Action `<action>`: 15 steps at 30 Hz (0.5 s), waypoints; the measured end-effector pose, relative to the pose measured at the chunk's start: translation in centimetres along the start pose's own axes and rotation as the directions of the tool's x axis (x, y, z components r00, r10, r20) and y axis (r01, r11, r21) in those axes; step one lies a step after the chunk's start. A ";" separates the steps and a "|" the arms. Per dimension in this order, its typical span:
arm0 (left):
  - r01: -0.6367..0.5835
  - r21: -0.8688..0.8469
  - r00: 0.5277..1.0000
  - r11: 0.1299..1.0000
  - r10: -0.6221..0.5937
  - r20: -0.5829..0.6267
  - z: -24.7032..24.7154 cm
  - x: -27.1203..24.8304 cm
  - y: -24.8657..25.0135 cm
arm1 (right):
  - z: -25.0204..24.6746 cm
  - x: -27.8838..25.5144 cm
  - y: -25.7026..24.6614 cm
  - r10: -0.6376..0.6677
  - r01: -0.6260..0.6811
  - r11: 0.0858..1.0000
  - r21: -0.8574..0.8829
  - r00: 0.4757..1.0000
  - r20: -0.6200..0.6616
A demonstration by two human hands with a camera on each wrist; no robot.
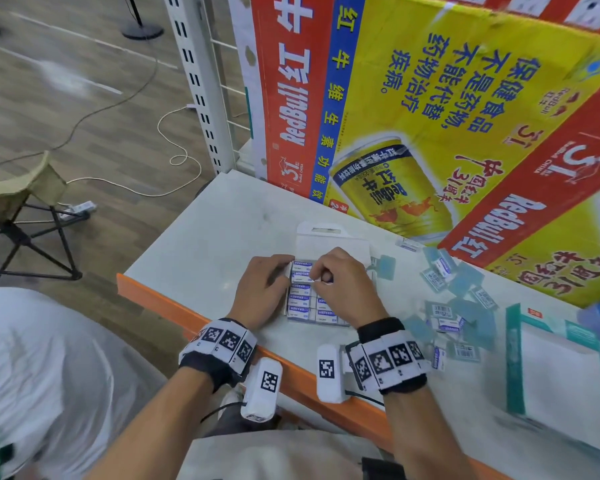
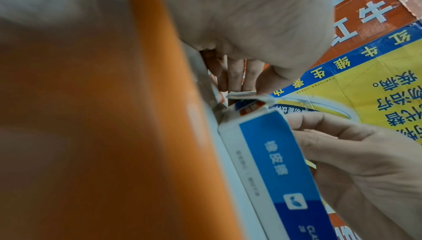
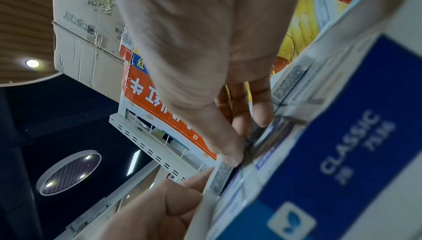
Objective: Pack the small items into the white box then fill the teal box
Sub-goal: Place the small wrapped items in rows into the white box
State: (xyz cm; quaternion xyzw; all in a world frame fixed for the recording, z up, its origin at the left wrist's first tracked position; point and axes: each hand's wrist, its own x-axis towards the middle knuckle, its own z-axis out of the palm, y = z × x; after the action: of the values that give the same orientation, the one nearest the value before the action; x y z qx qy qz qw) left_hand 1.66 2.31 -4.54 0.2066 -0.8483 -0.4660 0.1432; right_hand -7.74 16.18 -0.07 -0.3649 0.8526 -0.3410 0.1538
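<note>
The white box (image 1: 329,242) lies open at the table's middle, lid folded back, with rows of small blue-and-white erasers (image 1: 305,304) inside. My left hand (image 1: 286,277) grips the box's left wall; its fingers (image 2: 235,81) curl at the far corner. My right hand (image 1: 321,277) is over the far rows and pinches an eraser (image 1: 303,279) between thumb and fingers (image 3: 262,115), low in the box. The box's blue printed side (image 2: 274,162) fills the wrist views. The teal box (image 1: 551,368) lies flat at the far right. Loose erasers (image 1: 444,318) are scattered between the boxes.
Large Red Bull cartons (image 1: 430,116) stand along the back and right of the table. The table's orange front edge (image 1: 194,320) runs just under my wrists. A shelf upright (image 1: 201,84) and a folding stool (image 1: 21,216) stand to the left on the floor.
</note>
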 end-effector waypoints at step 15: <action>-0.008 0.021 1.000 1.000 0.008 0.007 0.0 0.1 -0.1 | 1.0 0.1 0.1 -0.027 0.028 0.999 0.018 0.999 -0.046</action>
State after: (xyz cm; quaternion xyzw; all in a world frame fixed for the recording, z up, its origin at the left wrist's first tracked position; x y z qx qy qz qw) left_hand 1.63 2.22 -4.64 0.2032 -0.8544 -0.4574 0.1400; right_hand -7.36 15.71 -0.84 -0.3670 0.8477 -0.3592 0.1328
